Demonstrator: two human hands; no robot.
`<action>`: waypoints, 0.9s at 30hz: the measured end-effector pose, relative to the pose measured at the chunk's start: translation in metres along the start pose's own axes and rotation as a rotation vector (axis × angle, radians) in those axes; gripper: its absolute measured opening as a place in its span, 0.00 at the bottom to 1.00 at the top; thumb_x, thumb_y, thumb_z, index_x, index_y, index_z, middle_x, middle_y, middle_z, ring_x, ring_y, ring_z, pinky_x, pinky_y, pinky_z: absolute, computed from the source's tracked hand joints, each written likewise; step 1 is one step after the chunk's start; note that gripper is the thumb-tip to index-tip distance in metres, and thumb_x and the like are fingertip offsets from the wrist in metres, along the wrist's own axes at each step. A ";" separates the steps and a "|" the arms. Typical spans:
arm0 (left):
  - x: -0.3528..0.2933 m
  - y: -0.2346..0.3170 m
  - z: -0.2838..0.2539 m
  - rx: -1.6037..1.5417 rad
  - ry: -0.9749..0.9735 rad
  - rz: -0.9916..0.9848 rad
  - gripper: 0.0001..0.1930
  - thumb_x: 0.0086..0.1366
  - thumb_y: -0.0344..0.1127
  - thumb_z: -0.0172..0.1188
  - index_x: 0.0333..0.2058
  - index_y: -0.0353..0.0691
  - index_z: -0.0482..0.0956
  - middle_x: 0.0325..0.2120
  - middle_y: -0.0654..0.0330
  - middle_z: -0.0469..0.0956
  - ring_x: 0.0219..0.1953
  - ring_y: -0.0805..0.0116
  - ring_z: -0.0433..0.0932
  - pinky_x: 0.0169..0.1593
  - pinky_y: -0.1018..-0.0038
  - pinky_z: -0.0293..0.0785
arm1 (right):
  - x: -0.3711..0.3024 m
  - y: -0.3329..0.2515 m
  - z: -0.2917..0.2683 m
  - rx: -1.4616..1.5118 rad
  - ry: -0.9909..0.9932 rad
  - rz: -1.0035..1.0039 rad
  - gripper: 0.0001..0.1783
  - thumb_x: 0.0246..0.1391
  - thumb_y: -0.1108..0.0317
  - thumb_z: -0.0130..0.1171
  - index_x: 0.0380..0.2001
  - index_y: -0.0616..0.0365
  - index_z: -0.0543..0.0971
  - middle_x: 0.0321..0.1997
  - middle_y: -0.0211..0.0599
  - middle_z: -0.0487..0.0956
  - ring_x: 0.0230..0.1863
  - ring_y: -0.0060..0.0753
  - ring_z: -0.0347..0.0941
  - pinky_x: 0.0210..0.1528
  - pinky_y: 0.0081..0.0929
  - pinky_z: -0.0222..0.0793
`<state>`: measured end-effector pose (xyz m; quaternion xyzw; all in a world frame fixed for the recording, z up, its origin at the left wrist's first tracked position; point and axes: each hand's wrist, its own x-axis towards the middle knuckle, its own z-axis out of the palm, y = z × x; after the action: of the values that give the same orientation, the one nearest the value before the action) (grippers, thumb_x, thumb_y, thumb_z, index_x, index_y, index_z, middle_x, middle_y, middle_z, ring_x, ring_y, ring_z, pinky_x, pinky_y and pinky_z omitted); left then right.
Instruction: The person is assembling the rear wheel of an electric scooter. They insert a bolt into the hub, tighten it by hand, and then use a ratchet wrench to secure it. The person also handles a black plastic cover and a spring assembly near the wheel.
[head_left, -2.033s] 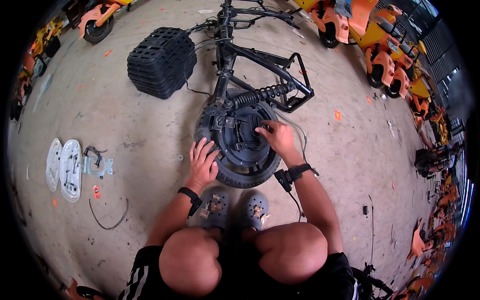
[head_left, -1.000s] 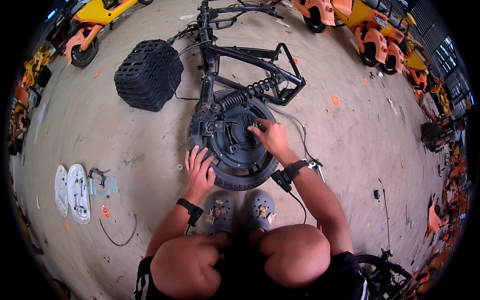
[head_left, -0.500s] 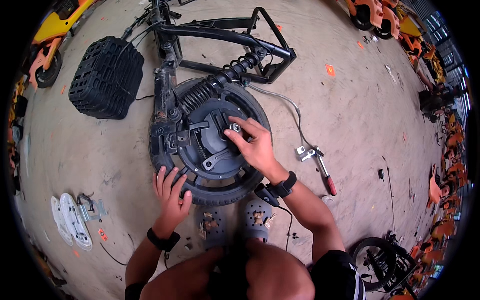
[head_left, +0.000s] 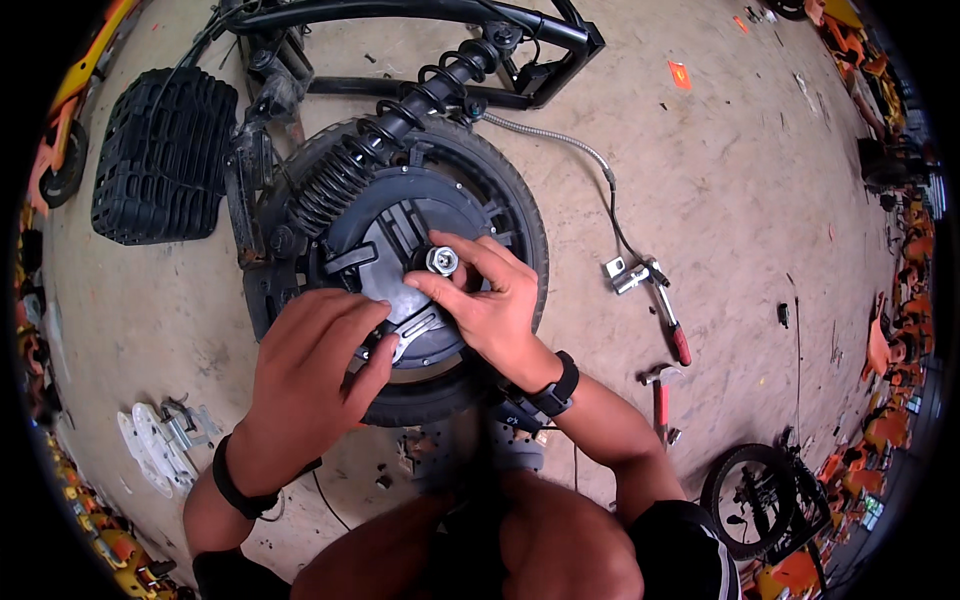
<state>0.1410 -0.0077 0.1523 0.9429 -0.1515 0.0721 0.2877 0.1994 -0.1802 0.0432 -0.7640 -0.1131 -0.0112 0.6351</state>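
Observation:
A spoked-rim wheel with a black tyre (head_left: 525, 185) and a dark grey hub (head_left: 372, 270) lies flat before me. From its middle rises a silver axle nut (head_left: 442, 262), held between the thumb and fingertips of my right hand (head_left: 495, 300). Across the hub's near side lies a flat grey metal bar (head_left: 424, 326), shaped like a wrench. My left hand (head_left: 315, 350) curls over its near-left end, thumb and fingers on either side; the fingertips partly hide it. A black coil-spring shock absorber (head_left: 385, 130) slants above the wheel.
The black frame (head_left: 400, 12) extends beyond the wheel, with a ribbed black basket (head_left: 165, 155) at left. To the right lie a red-handled tool (head_left: 668, 322), a hammer (head_left: 661, 400) and a small wheel assembly (head_left: 755, 500). Pale metal plates (head_left: 155, 445) lie at lower left.
My left hand has left the tyre's near edge and moved up over the hub to the metal bar's end. My right hand stays at the axle nut. The view has shifted closer.

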 end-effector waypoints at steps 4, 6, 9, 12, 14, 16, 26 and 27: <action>0.033 -0.004 0.032 0.018 0.053 -0.003 0.20 0.54 0.33 0.73 0.44 0.35 0.77 0.35 0.54 0.79 0.36 0.53 0.78 0.39 0.65 0.76 | -0.001 0.010 0.009 -0.018 0.092 -0.151 0.26 0.39 0.67 0.81 0.44 0.61 0.85 0.21 0.27 0.69 0.20 0.16 0.65 0.22 0.18 0.66; 0.043 -0.008 0.042 0.010 0.043 -0.047 0.18 0.52 0.33 0.74 0.39 0.34 0.79 0.30 0.56 0.79 0.32 0.55 0.78 0.34 0.66 0.75 | 0.005 0.014 0.008 -0.024 0.096 -0.237 0.25 0.38 0.70 0.79 0.44 0.60 0.85 0.21 0.29 0.69 0.20 0.20 0.68 0.23 0.20 0.68; 0.047 -0.012 0.054 -0.049 0.055 -0.129 0.13 0.52 0.29 0.73 0.35 0.33 0.81 0.25 0.56 0.80 0.29 0.56 0.79 0.32 0.66 0.76 | 0.008 0.019 0.006 -0.072 0.065 -0.311 0.27 0.39 0.75 0.76 0.48 0.59 0.83 0.23 0.32 0.70 0.19 0.22 0.69 0.23 0.20 0.68; 0.047 -0.018 0.057 -0.017 0.058 0.008 0.12 0.53 0.28 0.71 0.36 0.32 0.81 0.28 0.55 0.81 0.32 0.55 0.80 0.35 0.65 0.77 | 0.001 0.012 -0.007 0.018 -0.085 -0.158 0.30 0.42 0.78 0.73 0.54 0.59 0.81 0.25 0.31 0.72 0.22 0.19 0.67 0.25 0.21 0.66; 0.049 -0.016 0.052 -0.042 -0.013 -0.017 0.11 0.56 0.26 0.68 0.38 0.31 0.81 0.32 0.52 0.82 0.37 0.53 0.81 0.40 0.64 0.78 | 0.002 0.021 -0.014 0.074 -0.155 -0.211 0.34 0.45 0.75 0.73 0.59 0.59 0.78 0.30 0.31 0.73 0.17 0.19 0.65 0.21 0.20 0.65; 0.053 -0.020 0.048 -0.081 -0.075 -0.008 0.11 0.57 0.26 0.67 0.39 0.31 0.81 0.34 0.51 0.82 0.39 0.52 0.81 0.43 0.63 0.78 | 0.004 0.022 -0.022 0.134 -0.213 -0.188 0.34 0.46 0.74 0.73 0.60 0.60 0.77 0.30 0.30 0.73 0.17 0.18 0.64 0.21 0.20 0.64; 0.053 -0.023 0.036 -0.230 -0.300 -0.234 0.15 0.65 0.24 0.59 0.51 0.36 0.80 0.49 0.52 0.82 0.53 0.52 0.79 0.57 0.65 0.74 | 0.001 0.031 -0.021 0.170 -0.150 -0.199 0.31 0.49 0.76 0.73 0.58 0.62 0.79 0.33 0.38 0.82 0.23 0.20 0.70 0.29 0.19 0.69; 0.050 -0.023 0.038 -0.235 -0.286 -0.237 0.15 0.65 0.24 0.58 0.51 0.36 0.80 0.50 0.52 0.82 0.53 0.52 0.79 0.57 0.65 0.74 | 0.001 0.033 -0.018 0.171 -0.125 -0.255 0.30 0.49 0.76 0.73 0.58 0.62 0.79 0.34 0.38 0.83 0.23 0.20 0.71 0.28 0.19 0.69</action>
<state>0.1980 -0.0227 0.1203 0.9148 -0.0864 -0.1147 0.3775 0.2089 -0.2029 0.0153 -0.6860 -0.2487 -0.0346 0.6829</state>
